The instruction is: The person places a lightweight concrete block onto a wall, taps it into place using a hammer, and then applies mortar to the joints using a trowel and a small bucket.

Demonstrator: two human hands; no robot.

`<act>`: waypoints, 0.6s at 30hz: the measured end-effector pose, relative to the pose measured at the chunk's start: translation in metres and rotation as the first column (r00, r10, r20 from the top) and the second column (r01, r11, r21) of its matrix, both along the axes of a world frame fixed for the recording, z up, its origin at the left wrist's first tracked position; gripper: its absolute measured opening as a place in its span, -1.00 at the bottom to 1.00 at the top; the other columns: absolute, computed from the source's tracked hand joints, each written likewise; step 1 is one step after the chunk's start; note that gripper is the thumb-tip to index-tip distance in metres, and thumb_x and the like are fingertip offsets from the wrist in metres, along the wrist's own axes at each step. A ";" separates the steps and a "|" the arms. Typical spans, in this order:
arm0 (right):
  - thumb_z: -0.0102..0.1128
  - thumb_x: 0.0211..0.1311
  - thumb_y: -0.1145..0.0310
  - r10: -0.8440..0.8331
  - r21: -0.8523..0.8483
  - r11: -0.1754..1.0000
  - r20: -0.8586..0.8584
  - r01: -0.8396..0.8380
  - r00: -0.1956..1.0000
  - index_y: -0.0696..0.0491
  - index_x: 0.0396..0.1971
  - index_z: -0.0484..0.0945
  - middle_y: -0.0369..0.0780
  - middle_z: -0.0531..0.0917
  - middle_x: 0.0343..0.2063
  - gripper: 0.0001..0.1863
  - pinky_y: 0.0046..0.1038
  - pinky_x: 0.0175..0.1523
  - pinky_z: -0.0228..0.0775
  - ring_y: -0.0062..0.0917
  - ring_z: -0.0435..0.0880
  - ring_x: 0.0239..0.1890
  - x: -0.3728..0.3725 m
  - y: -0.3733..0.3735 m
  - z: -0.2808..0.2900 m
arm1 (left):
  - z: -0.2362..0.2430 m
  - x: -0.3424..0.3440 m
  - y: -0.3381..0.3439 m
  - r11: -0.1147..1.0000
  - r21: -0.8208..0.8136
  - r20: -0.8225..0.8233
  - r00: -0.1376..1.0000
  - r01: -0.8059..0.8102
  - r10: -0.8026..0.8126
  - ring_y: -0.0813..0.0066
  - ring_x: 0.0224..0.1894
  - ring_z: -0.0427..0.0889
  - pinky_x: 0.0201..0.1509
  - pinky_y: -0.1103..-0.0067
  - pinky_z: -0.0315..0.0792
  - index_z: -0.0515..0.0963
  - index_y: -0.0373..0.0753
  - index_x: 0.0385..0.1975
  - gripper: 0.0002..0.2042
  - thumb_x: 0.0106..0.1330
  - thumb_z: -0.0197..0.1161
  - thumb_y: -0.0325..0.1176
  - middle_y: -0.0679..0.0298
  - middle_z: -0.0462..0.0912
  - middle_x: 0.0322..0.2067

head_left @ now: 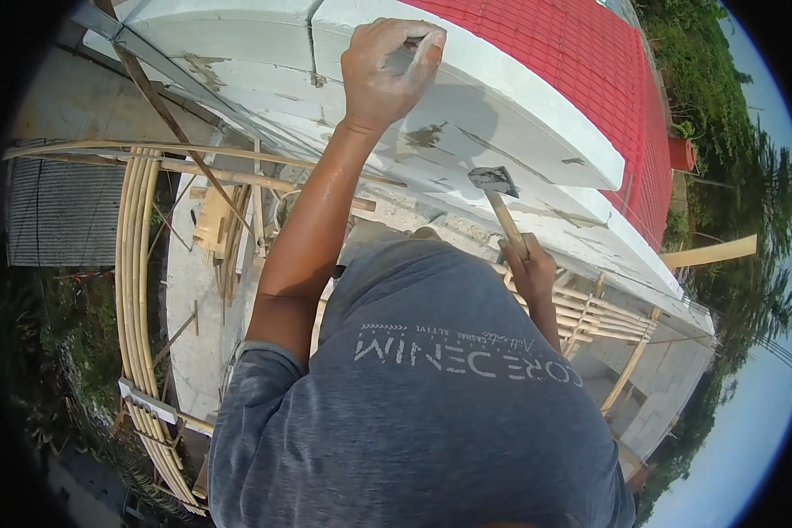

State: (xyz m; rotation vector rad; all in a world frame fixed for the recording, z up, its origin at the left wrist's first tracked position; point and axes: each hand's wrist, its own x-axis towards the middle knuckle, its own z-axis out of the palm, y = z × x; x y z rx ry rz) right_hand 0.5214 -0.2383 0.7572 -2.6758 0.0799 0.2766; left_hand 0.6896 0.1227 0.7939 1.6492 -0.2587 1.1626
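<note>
Hammer [507,221] held in our right hand [533,271] before a pale block wall [480,145]

We hold the hammer by the lower part of its wooden handle, our right hand wrapped around it. Its dark, blocky head points up toward the wall; we cannot tell whether the two touch.

Our left hand [391,72] is raised higher, at the upper edge of the wall, its fingers curled and the thumb bent in toward them. Pale dust coats the thumb and fingers. We cannot tell whether it pinches anything.

The wall runs on a slant from upper left to lower right, with joints between its blocks and grey patches on its face. A shadow [458,110] falls across it between our left hand and the hammer. Just beyond its upper edge, we see a red roof [559,53].

Below our hands, our grey shirt [414,431] with pale lettering fills the lower middle. To our left stand long bamboo poles [135,290] in a row, with a corrugated sheet [60,211] beyond them. To our right, bamboo rails [629,361] show below the wall, and a plank [713,253] juts out past it. Farther out on that side are green trees [700,79] and blue sky [752,440].
</note>
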 end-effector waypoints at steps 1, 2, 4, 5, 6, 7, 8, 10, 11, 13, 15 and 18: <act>0.27 0.27 -0.11 0.102 -0.042 0.994 -0.059 -0.105 0.993 0.06 -0.24 0.57 -0.03 0.66 -0.57 -0.53 -0.19 -0.33 0.47 -0.10 0.69 -0.42 -0.002 0.004 -0.006 | -0.020 -0.026 0.011 0.995 -0.099 -0.092 0.996 -0.015 0.006 0.45 -0.47 0.55 -0.18 0.54 0.39 0.69 -0.24 -0.43 -0.86 0.30 0.36 -0.31 0.30 0.69 -0.53; 0.27 0.27 -0.11 0.118 -0.030 0.992 -0.065 -0.120 0.991 0.06 -0.24 0.57 -0.03 0.66 -0.57 -0.53 -0.19 -0.33 0.47 -0.10 0.69 -0.42 0.000 0.011 -0.009 | -0.045 -0.054 0.023 0.984 -0.176 -0.207 0.978 -0.025 -0.012 0.48 -0.46 0.53 -0.22 0.53 0.38 0.68 -0.29 -0.47 -0.78 0.35 0.31 -0.30 0.28 0.66 -0.56; 0.25 0.27 -0.15 0.235 -0.066 0.963 -0.270 -0.261 0.934 0.05 -0.22 0.58 0.00 0.67 -0.55 -0.50 -0.10 -0.28 0.48 -0.05 0.70 -0.37 0.007 0.027 -0.008 | -0.090 -0.112 0.032 0.960 -0.266 -0.365 0.931 -0.082 -0.022 0.52 -0.46 0.51 -0.29 0.55 0.37 0.65 -0.35 -0.49 -0.70 0.42 0.22 -0.26 0.25 0.59 -0.60; 0.22 0.29 -0.15 0.262 -0.033 0.958 -0.296 -0.284 0.919 0.06 -0.20 0.58 0.00 0.66 -0.55 -0.49 -0.09 -0.25 0.47 -0.05 0.69 -0.38 0.010 0.031 -0.015 | -0.112 -0.139 0.030 0.953 -0.285 -0.428 0.904 -0.106 -0.028 0.54 -0.46 0.50 -0.32 0.56 0.36 0.63 -0.36 -0.50 -0.67 0.43 0.19 -0.24 0.24 0.57 -0.60; 0.22 0.29 -0.15 0.294 -0.033 0.947 -0.307 -0.319 0.905 0.06 -0.20 0.58 0.00 0.66 -0.55 -0.49 -0.09 -0.25 0.47 -0.05 0.69 -0.38 0.017 0.038 -0.023 | -0.134 -0.167 0.025 0.948 -0.308 -0.491 0.867 -0.083 -0.084 0.54 -0.46 0.50 -0.32 0.56 0.36 0.63 -0.36 -0.49 -0.67 0.43 0.20 -0.23 0.25 0.55 -0.61; 0.21 0.29 -0.14 0.366 0.030 0.926 -0.322 -0.377 0.873 0.06 -0.17 0.58 0.00 0.66 -0.55 -0.49 -0.09 -0.24 0.46 -0.04 0.68 -0.39 0.024 0.043 -0.031 | -0.150 -0.189 0.015 0.939 -0.340 -0.548 0.823 -0.057 -0.148 0.54 -0.47 0.49 -0.33 0.56 0.36 0.62 -0.37 -0.49 -0.66 0.43 0.21 -0.21 0.26 0.54 -0.61; 0.20 0.29 -0.14 0.445 0.094 0.893 -0.340 -0.441 0.829 0.06 -0.15 0.59 0.00 0.66 -0.55 -0.49 -0.08 -0.24 0.45 -0.03 0.68 -0.39 0.030 0.051 -0.038 | -0.160 -0.211 0.002 0.927 -0.375 -0.639 0.725 -0.001 -0.257 0.53 -0.45 0.50 -0.31 0.56 0.37 0.63 -0.36 -0.47 -0.64 0.43 0.21 -0.16 0.26 0.56 -0.58; 0.21 0.29 -0.11 0.541 0.133 0.834 -0.387 -0.535 0.747 0.06 -0.08 0.59 0.01 0.66 -0.53 -0.49 -0.11 -0.23 0.45 -0.04 0.67 -0.40 0.044 0.079 -0.038 | -0.165 -0.239 -0.019 0.886 -0.446 -0.784 0.422 0.126 -0.455 0.49 -0.34 0.54 -0.20 0.54 0.41 0.65 -0.33 -0.33 -0.61 0.44 0.19 -0.05 0.21 0.62 -0.44; 0.21 0.28 -0.10 0.577 0.176 0.805 -0.450 -0.566 0.681 0.05 -0.05 0.59 0.01 0.66 -0.52 -0.49 -0.13 -0.21 0.45 -0.06 0.67 -0.39 0.049 0.094 -0.039 | -0.165 -0.248 -0.029 0.848 -0.491 -0.823 0.214 0.198 -0.527 0.47 -0.24 0.57 -0.12 0.53 0.44 0.66 -0.31 -0.20 -0.57 0.45 0.17 0.01 0.18 0.65 -0.34; 0.19 0.27 -0.09 0.658 0.237 0.721 -0.528 -0.651 0.537 0.06 0.00 0.59 0.02 0.65 -0.48 -0.46 -0.18 -0.18 0.46 -0.11 0.68 -0.35 0.054 0.116 -0.049 | -0.158 -0.257 -0.053 0.774 -0.616 -0.781 0.011 0.147 -0.624 0.40 0.07 0.54 0.24 0.41 0.35 0.55 -0.30 0.09 -0.48 0.47 0.08 0.07 0.12 0.62 -0.03; 0.19 0.27 -0.08 0.746 0.326 0.604 -0.551 -0.727 0.373 0.05 -0.01 0.60 0.01 0.66 -0.48 -0.48 -0.18 -0.18 0.46 -0.11 0.68 -0.35 0.055 0.138 -0.053 | -0.169 -0.257 -0.080 0.683 -0.730 -0.665 0.241 -0.010 -0.707 0.42 0.07 0.54 0.23 0.45 0.37 0.50 -0.30 0.16 -0.48 0.49 0.07 0.05 0.13 0.61 0.00; 0.20 0.27 -0.04 0.845 0.463 0.422 -0.511 -0.779 0.155 0.02 0.00 0.61 -0.02 0.68 -0.47 -0.52 -0.18 -0.17 0.47 -0.11 0.69 -0.34 0.055 0.161 -0.098 | -0.201 -0.293 -0.095 0.472 -0.844 -0.535 0.456 -0.255 -0.711 0.41 0.08 0.55 0.22 0.49 0.39 0.47 -0.31 0.19 -0.52 0.51 0.04 -0.04 0.16 0.61 0.04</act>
